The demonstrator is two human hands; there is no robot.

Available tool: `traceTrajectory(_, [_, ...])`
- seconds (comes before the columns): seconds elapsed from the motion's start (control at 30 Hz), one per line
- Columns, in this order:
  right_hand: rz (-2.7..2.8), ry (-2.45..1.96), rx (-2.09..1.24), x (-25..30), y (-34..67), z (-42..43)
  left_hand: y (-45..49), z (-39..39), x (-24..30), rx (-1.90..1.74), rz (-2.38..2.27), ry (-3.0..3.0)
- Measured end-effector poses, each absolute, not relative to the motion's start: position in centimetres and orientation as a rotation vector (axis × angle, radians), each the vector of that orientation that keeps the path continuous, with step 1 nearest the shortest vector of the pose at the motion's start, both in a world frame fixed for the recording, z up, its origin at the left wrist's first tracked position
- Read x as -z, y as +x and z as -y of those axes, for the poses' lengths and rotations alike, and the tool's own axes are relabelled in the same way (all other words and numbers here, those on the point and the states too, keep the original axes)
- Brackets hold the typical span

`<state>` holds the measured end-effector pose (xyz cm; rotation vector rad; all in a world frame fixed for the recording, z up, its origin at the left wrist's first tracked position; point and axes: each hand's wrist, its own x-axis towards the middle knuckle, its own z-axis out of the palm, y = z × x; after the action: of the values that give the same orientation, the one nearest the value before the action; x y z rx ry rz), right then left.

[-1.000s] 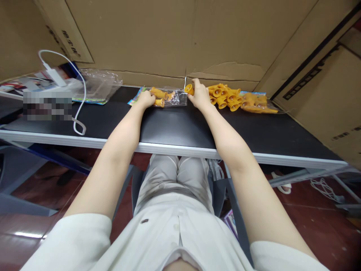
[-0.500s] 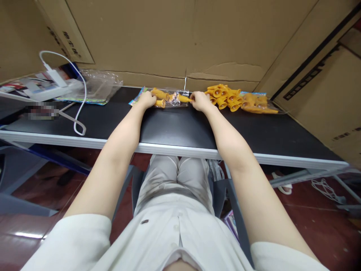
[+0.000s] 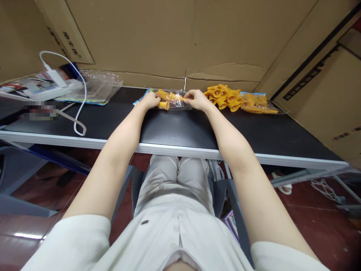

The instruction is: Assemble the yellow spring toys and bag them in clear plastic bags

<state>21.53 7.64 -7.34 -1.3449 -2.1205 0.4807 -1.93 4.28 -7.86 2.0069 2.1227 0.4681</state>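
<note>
A clear plastic bag with a blue printed header lies on the table, several yellow toy horns in it. My left hand is closed at the header end, gripping the bag beside the horns. Thumb and fingers of my right hand pinch the narrow end of one yellow horn at the other end of the bag. Just right of that hand is a pile of loose yellow horns with flared ends. A filled bag of yellow horns lies beyond the pile.
Flattened clear bags lie at the left, beside a white power strip with a looping white cable. Cardboard walls the back of the black table. Its metal front edge runs above my lap.
My right hand has moved left with the pinched horn, which is now deeper in the bag. My left hand and the bag have shifted slightly right.
</note>
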Motion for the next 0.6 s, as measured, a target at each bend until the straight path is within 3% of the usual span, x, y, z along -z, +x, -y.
traceTrajectory(0.33, [2.007, -1.298, -0.621, 8.2, 20.4, -7.5, -1.6, -4.3, 7.6, -0.627, -2.175, 1.918])
traceTrajectory(0.6, [2.127, -1.611, -0.068, 8.1, 21.2, -8.4, -2.7, -5.3, 8.3, -0.752, -2.369, 1.708])
